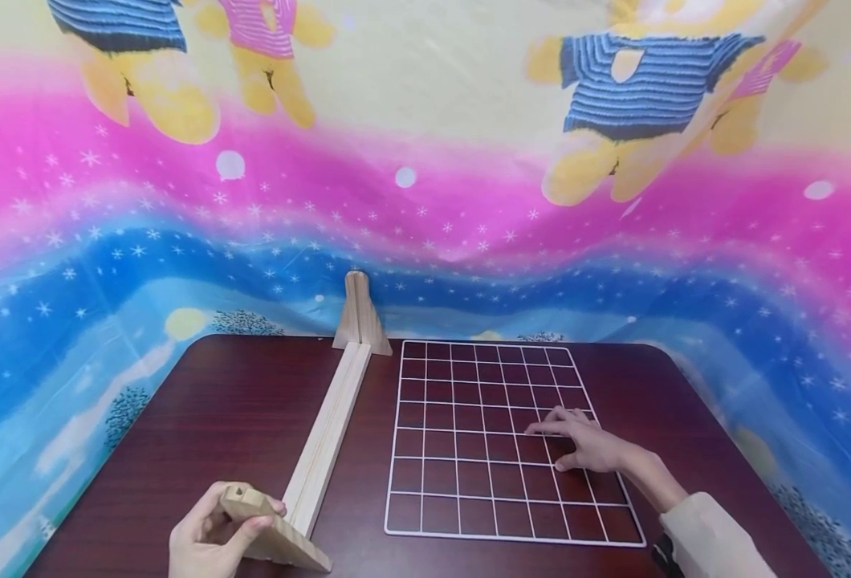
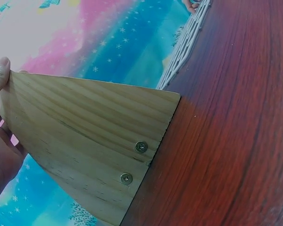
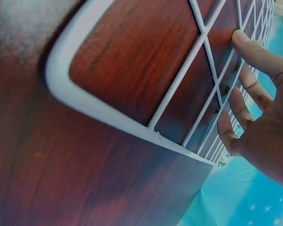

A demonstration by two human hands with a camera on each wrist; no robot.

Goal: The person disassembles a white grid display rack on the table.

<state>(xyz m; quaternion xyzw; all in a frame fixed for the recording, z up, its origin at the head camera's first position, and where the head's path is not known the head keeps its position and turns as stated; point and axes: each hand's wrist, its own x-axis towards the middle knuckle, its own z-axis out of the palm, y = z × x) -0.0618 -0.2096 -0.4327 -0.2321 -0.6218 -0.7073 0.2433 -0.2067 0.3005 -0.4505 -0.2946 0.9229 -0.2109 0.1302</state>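
Note:
My left hand (image 1: 212,530) grips the narrow top of the near wooden end piece (image 1: 281,542), thumb on one side and fingers on the other. Two metal screws show low on this wooden end piece (image 2: 89,136) in the left wrist view, and its wide base meets the table. A long pale wooden bar (image 1: 330,433) runs from it to a matching upright end piece (image 1: 359,317) at the far edge. My right hand (image 1: 588,443) is over the right side of a white wire grid (image 1: 483,433) lying on the table, its fingers spread and loosely bent, thumb tip right at a wire.
The dark red-brown table (image 1: 209,409) has rounded far corners. Behind and around it hangs a colourful cloth (image 1: 454,209) with bears and snowflakes, close to the table's edges. The wooden stand and the grid lie side by side with a narrow gap between them.

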